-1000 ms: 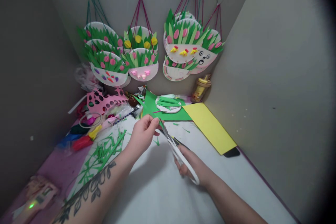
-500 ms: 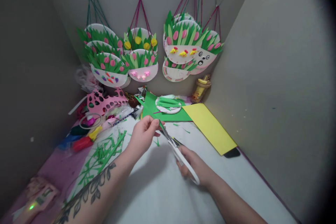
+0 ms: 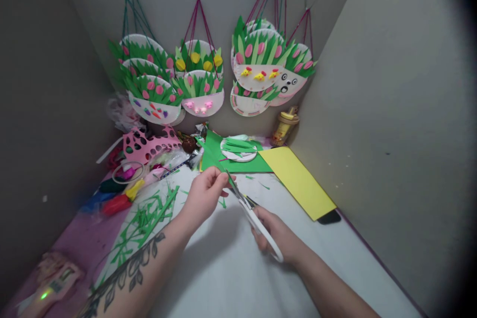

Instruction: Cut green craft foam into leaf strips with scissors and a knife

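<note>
In the middle of the view my left hand (image 3: 209, 190) pinches a narrow green paper strip (image 3: 230, 182) between thumb and fingers. My right hand (image 3: 274, 232) is wrapped round the white handles of a pair of scissors (image 3: 257, 223). The blades point up and left and meet the strip beside my left fingertips; how far apart they are is hard to make out. Just beyond my hands a white paper plate (image 3: 244, 155) bears several cut green strips (image 3: 238, 145). It rests on green paper sheets (image 3: 212, 154).
A yellow sheet (image 3: 301, 184) lies at right, partly over a black object (image 3: 330, 217). Green offcuts (image 3: 143, 221) are heaped at left, near a pink perforated sheet (image 3: 149, 145). A drink cup (image 3: 285, 128) stands in the back corner. Decorated paper-plate baskets (image 3: 203, 102) hang on the wall.
My left hand has shifted very slightly to the right and down, with the green strip still in its pinch. The scissors and my right hand are almost unmoved.
</note>
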`<state>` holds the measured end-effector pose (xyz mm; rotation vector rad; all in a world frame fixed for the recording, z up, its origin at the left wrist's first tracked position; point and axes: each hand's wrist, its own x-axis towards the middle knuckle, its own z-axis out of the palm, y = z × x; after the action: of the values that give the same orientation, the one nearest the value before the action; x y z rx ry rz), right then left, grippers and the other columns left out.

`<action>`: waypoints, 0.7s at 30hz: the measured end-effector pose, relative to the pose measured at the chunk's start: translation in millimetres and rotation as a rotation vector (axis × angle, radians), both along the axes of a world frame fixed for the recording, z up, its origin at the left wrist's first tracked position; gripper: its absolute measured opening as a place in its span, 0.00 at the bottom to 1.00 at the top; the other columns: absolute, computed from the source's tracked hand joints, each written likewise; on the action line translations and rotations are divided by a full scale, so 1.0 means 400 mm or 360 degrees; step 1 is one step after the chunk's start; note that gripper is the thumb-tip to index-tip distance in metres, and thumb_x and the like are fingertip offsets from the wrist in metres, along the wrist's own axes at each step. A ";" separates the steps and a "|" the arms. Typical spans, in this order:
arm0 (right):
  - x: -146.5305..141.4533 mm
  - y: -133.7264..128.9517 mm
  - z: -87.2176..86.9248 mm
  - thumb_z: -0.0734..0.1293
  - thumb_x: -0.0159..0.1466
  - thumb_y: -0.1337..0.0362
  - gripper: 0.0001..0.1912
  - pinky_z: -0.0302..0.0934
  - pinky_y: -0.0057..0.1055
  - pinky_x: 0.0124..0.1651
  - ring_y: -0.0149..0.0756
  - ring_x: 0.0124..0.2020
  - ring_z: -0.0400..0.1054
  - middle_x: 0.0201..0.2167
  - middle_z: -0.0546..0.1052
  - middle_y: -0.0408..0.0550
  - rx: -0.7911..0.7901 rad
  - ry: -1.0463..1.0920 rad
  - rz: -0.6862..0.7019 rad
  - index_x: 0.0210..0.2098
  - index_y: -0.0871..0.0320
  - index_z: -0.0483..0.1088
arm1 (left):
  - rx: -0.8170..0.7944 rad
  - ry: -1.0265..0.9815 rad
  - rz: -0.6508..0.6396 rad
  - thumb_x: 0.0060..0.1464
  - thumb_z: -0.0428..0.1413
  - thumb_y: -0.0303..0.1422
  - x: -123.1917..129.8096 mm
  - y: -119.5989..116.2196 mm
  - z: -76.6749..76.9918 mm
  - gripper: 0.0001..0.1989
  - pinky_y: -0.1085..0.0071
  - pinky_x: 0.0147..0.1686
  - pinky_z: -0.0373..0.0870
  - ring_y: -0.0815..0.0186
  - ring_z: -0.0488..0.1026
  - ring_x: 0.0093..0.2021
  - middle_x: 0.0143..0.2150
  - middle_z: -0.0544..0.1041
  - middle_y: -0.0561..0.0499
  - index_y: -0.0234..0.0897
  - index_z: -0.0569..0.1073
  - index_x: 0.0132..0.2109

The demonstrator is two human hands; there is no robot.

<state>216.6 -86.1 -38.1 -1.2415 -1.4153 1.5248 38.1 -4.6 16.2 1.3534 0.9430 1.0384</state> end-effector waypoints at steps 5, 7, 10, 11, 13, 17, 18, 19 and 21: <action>0.002 0.001 -0.001 0.64 0.44 0.70 0.13 0.47 0.22 0.22 0.23 0.19 0.54 0.18 0.62 0.33 -0.0002 0.0016 -0.0042 0.26 0.55 0.54 | -0.0061 -0.0004 -0.0017 0.51 0.54 0.44 0.000 0.005 -0.004 0.16 0.72 0.27 0.71 0.63 0.76 0.35 0.36 0.79 0.46 0.36 0.62 0.28; 0.003 0.001 -0.005 0.62 0.44 0.71 0.12 0.47 0.22 0.21 0.22 0.18 0.54 0.17 0.62 0.33 -0.0037 0.0045 -0.0060 0.26 0.55 0.54 | -0.0064 0.0000 -0.0009 0.51 0.54 0.45 -0.001 0.008 -0.005 0.16 0.72 0.27 0.71 0.63 0.76 0.36 0.35 0.78 0.46 0.36 0.62 0.28; 0.005 0.001 -0.011 0.62 0.44 0.72 0.13 0.46 0.22 0.21 0.22 0.18 0.53 0.17 0.62 0.32 -0.0053 0.0046 -0.0083 0.26 0.55 0.54 | -0.0036 0.0002 0.0008 0.51 0.54 0.45 -0.005 0.013 -0.005 0.16 0.72 0.28 0.72 0.63 0.76 0.37 0.35 0.78 0.46 0.36 0.62 0.28; 0.006 0.001 -0.013 0.63 0.44 0.72 0.13 0.46 0.22 0.21 0.22 0.18 0.54 0.17 0.62 0.32 -0.0050 0.0045 -0.0080 0.26 0.55 0.54 | -0.0029 0.0002 0.0010 0.51 0.54 0.45 -0.006 0.014 -0.004 0.16 0.72 0.28 0.72 0.63 0.76 0.37 0.35 0.78 0.46 0.36 0.62 0.28; 0.007 0.001 -0.016 0.63 0.44 0.72 0.13 0.46 0.22 0.21 0.22 0.18 0.53 0.17 0.62 0.32 -0.0052 0.0059 -0.0060 0.27 0.55 0.54 | -0.0026 0.0003 0.0016 0.51 0.54 0.44 -0.008 0.015 -0.002 0.16 0.73 0.28 0.72 0.63 0.76 0.36 0.35 0.78 0.47 0.36 0.62 0.28; 0.007 -0.001 -0.014 0.64 0.45 0.72 0.14 0.45 0.22 0.21 0.21 0.18 0.52 0.17 0.61 0.31 -0.0050 0.0043 -0.0039 0.26 0.55 0.53 | -0.0006 0.0034 0.0038 0.50 0.54 0.43 -0.011 0.015 0.001 0.15 0.73 0.27 0.71 0.64 0.75 0.34 0.33 0.78 0.47 0.36 0.62 0.27; 0.006 -0.001 -0.012 0.64 0.45 0.72 0.14 0.46 0.22 0.22 0.22 0.18 0.52 0.17 0.61 0.32 -0.0041 0.0023 -0.0038 0.26 0.55 0.54 | 0.0001 0.0052 0.0034 0.50 0.54 0.43 -0.011 0.014 0.001 0.15 0.73 0.27 0.71 0.64 0.75 0.34 0.33 0.78 0.47 0.36 0.63 0.27; 0.005 -0.002 -0.009 0.64 0.45 0.72 0.13 0.46 0.22 0.22 0.22 0.19 0.53 0.18 0.61 0.33 -0.0032 0.0006 -0.0032 0.26 0.55 0.54 | 0.0008 0.0072 0.0025 0.51 0.54 0.43 -0.011 0.013 0.000 0.15 0.73 0.27 0.71 0.64 0.75 0.34 0.33 0.78 0.47 0.36 0.63 0.27; 0.002 -0.001 -0.002 0.64 0.47 0.70 0.13 0.48 0.23 0.22 0.23 0.19 0.54 0.19 0.62 0.34 -0.0012 -0.0012 -0.0008 0.27 0.55 0.54 | 0.0018 0.0112 0.0002 0.51 0.53 0.42 -0.008 0.009 -0.003 0.15 0.72 0.27 0.72 0.64 0.75 0.34 0.32 0.77 0.47 0.36 0.63 0.27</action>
<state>217.5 -86.7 -39.0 -1.2557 -1.4119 1.5250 34.8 -1.0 14.8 1.4068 0.9913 1.0039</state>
